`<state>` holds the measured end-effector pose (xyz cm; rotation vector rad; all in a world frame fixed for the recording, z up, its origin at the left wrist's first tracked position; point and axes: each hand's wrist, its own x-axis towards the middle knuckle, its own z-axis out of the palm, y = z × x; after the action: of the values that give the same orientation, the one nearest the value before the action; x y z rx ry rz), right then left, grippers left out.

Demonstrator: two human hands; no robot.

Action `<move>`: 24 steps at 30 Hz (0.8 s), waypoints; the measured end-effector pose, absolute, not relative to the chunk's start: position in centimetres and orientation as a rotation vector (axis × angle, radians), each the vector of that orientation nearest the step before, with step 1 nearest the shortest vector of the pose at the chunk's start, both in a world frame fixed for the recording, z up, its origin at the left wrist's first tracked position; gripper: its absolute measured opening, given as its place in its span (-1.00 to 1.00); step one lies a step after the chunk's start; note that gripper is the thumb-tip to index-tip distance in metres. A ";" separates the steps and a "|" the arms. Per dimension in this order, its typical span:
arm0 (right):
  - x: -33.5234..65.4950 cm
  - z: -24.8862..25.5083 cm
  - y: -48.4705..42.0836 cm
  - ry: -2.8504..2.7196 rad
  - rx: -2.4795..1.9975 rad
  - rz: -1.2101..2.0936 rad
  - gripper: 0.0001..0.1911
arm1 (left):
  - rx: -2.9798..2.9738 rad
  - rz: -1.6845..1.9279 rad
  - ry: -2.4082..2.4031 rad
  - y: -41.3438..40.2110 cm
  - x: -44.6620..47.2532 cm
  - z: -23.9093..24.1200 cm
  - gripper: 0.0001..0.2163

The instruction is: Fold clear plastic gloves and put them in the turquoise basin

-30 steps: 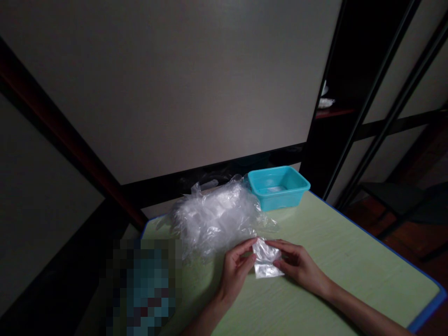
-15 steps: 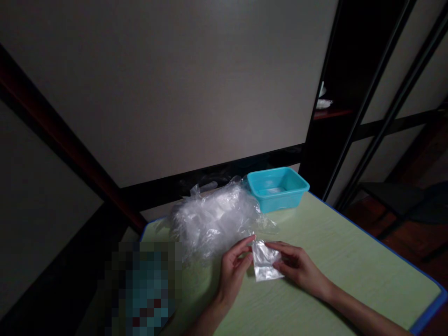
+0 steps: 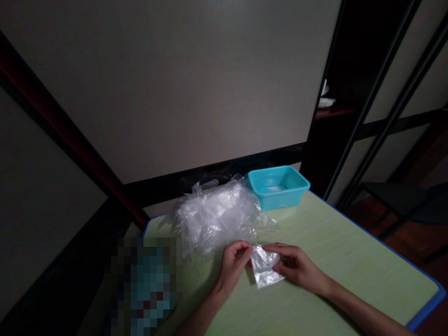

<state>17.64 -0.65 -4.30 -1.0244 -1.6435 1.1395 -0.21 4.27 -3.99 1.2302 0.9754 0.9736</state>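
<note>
A small folded piece of clear plastic film, possibly a bag or a glove, is held between my two hands just above the green table. My left hand pinches its upper left corner between thumb and fingers. On the other side my right hand grips the right edge, thumb below and fingers along the top. Behind my hands lies a heap of crumpled clear plastic. A turquoise plastic tub stands to the right of the heap, with something pale and flat on its bottom.
The table has a blue edge. Right behind it rises a large pale sliding panel, with a dark open cupboard to the right. A dark chair stands at far right. A pixelated patch covers the lower left.
My left thumb and fingers, apart before, have closed on the film's left corner. The film is slightly tilted now. My right hand keeps its hold. The view has shifted slightly.
</note>
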 end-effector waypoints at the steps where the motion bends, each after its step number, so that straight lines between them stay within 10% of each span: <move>1: 17.7 -4.3 -0.7 -1.641 -1.023 1.142 -0.61 | 1.231 0.967 0.975 4.3 -0.3 -4.0 -0.79; 24: 17.7 -4.7 -0.6 -1.609 -1.061 1.142 -0.63 | 1.239 1.040 0.994 4.5 -0.3 -4.3 -0.81</move>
<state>17.74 -0.65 -4.65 -1.0610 -1.6086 1.1422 -0.29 4.48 -4.34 1.2386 0.9944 1.0404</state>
